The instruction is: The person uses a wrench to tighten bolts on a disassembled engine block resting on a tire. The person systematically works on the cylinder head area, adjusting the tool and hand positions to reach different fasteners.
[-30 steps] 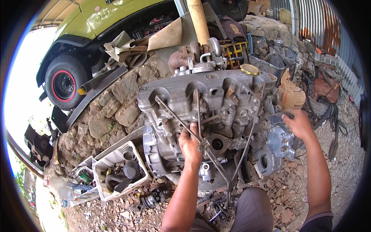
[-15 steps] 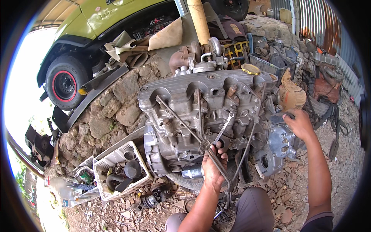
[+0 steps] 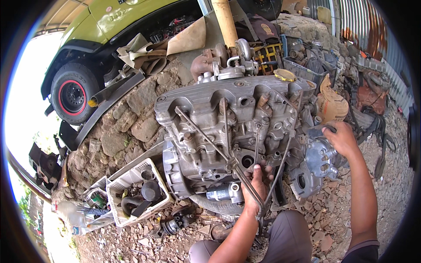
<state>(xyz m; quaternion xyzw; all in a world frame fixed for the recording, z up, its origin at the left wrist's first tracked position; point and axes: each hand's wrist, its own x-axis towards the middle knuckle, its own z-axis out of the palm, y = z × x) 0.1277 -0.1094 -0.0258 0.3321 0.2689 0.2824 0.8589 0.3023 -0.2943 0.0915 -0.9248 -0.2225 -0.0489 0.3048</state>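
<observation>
A large grey engine stands upright in front of me, its ribbed top cover facing up. My left hand is closed round the lower end of a wrench; the wrench's upper end lies against a bolt on the engine's near side. Several long bent metal rods slant across that side and meet beside my left wrist. At the engine's right end, my right hand grips the dark top part of a grey metal housing with a bolted round face. Its fingertips are partly hidden.
A white plastic crate of parts sits at lower left, by a stone wall. A turbocharger and a yellow cap are on top of the engine. Broken tile pieces cover the ground. A green vehicle stands behind.
My left hand has shifted slightly right and down, and the wrench has swung from a rightward slant to nearly upright against the engine. My right hand stays at the housing.
</observation>
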